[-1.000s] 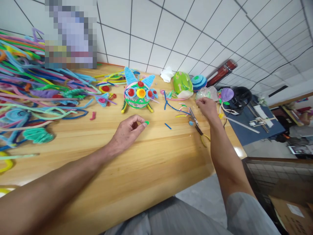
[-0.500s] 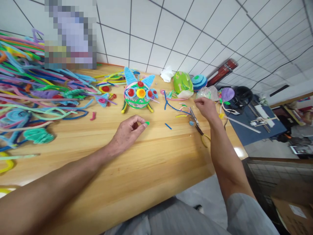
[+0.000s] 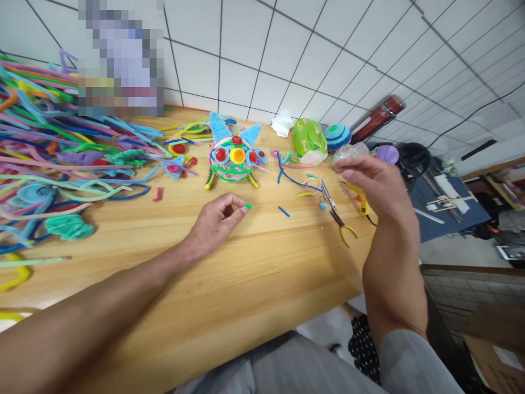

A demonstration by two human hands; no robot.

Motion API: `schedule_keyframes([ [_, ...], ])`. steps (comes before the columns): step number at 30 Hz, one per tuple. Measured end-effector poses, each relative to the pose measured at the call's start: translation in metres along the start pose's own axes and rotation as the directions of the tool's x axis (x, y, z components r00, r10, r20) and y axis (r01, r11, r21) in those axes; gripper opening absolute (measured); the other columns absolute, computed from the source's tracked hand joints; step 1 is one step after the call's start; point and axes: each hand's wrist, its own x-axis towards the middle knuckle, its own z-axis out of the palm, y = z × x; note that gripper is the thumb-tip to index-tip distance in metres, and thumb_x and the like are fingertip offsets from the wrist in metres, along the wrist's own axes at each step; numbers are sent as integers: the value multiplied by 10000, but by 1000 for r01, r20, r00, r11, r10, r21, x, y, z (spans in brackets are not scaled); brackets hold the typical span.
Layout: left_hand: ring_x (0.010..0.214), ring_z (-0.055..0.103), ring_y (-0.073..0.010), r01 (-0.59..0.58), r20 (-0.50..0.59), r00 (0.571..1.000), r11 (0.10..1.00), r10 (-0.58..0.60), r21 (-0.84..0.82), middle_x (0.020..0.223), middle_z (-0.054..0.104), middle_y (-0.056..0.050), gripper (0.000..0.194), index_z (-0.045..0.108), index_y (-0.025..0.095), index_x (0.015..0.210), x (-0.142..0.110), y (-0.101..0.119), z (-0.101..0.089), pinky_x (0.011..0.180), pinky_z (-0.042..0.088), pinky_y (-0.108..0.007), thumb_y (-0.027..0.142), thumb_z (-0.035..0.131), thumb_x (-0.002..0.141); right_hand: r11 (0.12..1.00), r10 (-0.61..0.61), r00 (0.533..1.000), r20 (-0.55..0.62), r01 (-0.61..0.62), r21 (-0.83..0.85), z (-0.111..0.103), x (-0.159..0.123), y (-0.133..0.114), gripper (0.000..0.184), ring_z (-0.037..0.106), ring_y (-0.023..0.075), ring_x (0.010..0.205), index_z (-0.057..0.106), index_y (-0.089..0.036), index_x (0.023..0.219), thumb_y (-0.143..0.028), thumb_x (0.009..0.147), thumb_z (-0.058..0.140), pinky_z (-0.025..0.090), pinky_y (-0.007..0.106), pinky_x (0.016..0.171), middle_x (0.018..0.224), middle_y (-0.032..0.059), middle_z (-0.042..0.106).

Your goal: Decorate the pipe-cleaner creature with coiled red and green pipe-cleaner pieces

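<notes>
My left hand [image 3: 215, 223] rests low over the table, thumb and forefinger pinching a small green piece [image 3: 248, 207]. Raised at the right, my right hand [image 3: 377, 180] has its fingers stretched forward and the thumb slightly apart; nothing shows between them. Below it lies a yellow glue gun [image 3: 362, 203], partly hidden by the hand. Beyond my left hand stands a round pipe-cleaner figure [image 3: 232, 171] with blue ears, red and yellow flower-like discs and yellow-tipped feet. A short blue pipe-cleaner piece [image 3: 284, 211] lies to the right of the green piece.
Scissors [image 3: 328, 195] and yellow-handled pliers [image 3: 343, 227] lie between the hands. A heap of coloured pipe cleaners [image 3: 77, 153] covers the left side. Along the tiled wall stand a green package [image 3: 309, 138], a blue coil [image 3: 337, 135] and a red cylinder [image 3: 379, 117].
My right hand has lifted and drawn back toward me and to the right, its pinched fingers now straighter. The glue gun shows more. My left hand keeps its pinch on the green piece.
</notes>
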Motion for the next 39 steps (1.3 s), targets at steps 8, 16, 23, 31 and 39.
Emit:
schedule_keyframes([
  [8, 583, 456, -112, -4, -4, 1000, 1000, 4, -6, 651, 530, 37, 227, 690, 181, 895, 0, -1, 0, 555, 364, -243, 408, 675, 905, 968, -150, 964, 221, 97, 233, 42, -7, -47, 187, 725, 221, 962, 808, -276, 1024, -417, 902, 795, 587, 391, 895, 1033, 38, 795],
  [16, 601, 473, -105, -62, -23, 998, 998, 61, -29, 698, 588, 32, 188, 698, 180, 915, 2, -1, 1, 575, 379, -240, 368, 696, 921, 977, -124, 887, 445, 30, 212, 138, -18, -17, 259, 715, 192, 878, 777, -205, 1041, -408, 886, 734, 550, 329, 806, 1011, 50, 808],
  [23, 626, 496, -111, -105, -5, 994, 994, 105, -38, 730, 629, 16, 195, 715, 171, 928, 2, -3, 0, 588, 388, -242, 359, 667, 945, 959, -160, 907, 389, 50, 279, 159, -33, -30, 189, 674, 157, 781, 752, -197, 954, -369, 892, 709, 499, 279, 722, 876, 23, 774],
  [31, 618, 483, -105, -58, 10, 998, 998, 58, -30, 890, 704, -18, 249, 713, 179, 1095, 1, -7, 0, 583, 379, -248, 378, 701, 944, 963, -110, 920, 376, 5, 270, 170, -37, -27, 195, 543, 131, 674, 674, -190, 822, -377, 876, 660, 416, 266, 643, 724, -14, 643],
  [39, 736, 575, -145, -62, 36, 997, 996, 64, -63, 821, 681, -18, 226, 716, 175, 947, 2, -6, -2, 683, 448, -270, 392, 654, 973, 952, -90, 910, 404, -40, 303, 177, -36, -23, 211, 492, 125, 667, 632, -204, 820, -409, 865, 657, 378, 274, 632, 722, -26, 586],
])
